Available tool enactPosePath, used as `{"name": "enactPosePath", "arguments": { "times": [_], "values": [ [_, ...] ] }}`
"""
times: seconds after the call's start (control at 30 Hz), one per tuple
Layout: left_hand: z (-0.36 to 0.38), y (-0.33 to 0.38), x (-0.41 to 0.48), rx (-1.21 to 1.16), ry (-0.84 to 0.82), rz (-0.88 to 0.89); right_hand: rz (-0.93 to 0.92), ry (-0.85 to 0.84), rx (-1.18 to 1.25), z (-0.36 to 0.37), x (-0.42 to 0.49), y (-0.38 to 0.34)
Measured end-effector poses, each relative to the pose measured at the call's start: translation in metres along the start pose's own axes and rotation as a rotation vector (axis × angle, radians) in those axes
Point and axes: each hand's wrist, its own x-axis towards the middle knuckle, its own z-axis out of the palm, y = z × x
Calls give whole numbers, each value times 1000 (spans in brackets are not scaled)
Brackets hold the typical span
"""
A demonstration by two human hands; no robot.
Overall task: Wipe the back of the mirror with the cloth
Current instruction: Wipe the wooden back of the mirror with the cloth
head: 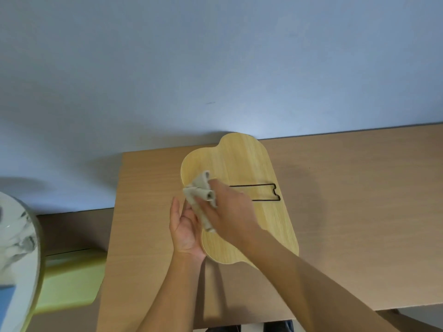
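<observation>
Right hand: fingers closed on the bunched cloth, pressing it onto the wooden back of the mirror near its left edge. Left hand: fingers open, palm against that same edge, probably bracing the mirror so it does not slide under the wiping. Mirror lies face down on the table, wire stand folded flat. No brand, label or writing readable.

Even, soft light; right hand slightly blurred, edges perhaps warped.
</observation>
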Motion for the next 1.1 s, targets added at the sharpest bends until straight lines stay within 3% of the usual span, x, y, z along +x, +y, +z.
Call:
{"name": "enactPosePath", "arguments": {
  "times": [0.13, 0.27, 0.5, 0.63, 0.7, 0.8, 0.9, 1.0, 1.1],
  "values": [
    [-4, 2, 3, -13, 18, -10, -77, -103, -159, 16, 34, 2],
    [-8, 4, 6, 72, 46, -6, -90, -101, -116, 12, 59, 36],
    [-17, 11, 9, 130, 69, -15, 211, -102, -15, 14, 122, 80],
    [-16, 15, 12, 150, 95, -35, 397, 66, -41, -8, 141, 105],
    [-16, 16, 12, 147, 99, -41, 285, 111, 18, -12, 138, 91],
    [-11, 16, 10, 144, 89, -41, -42, -82, 148, 3, 122, 41],
    [-7, 16, 7, 114, 42, -31, -207, -257, 115, 24, 111, 10],
    [-11, 17, 7, 107, -39, -16, -126, -269, 149, 29, 123, 28],
    [-17, 18, 12, 202, -87, -23, 73, -160, 150, 26, 135, 72]
  ]
}}
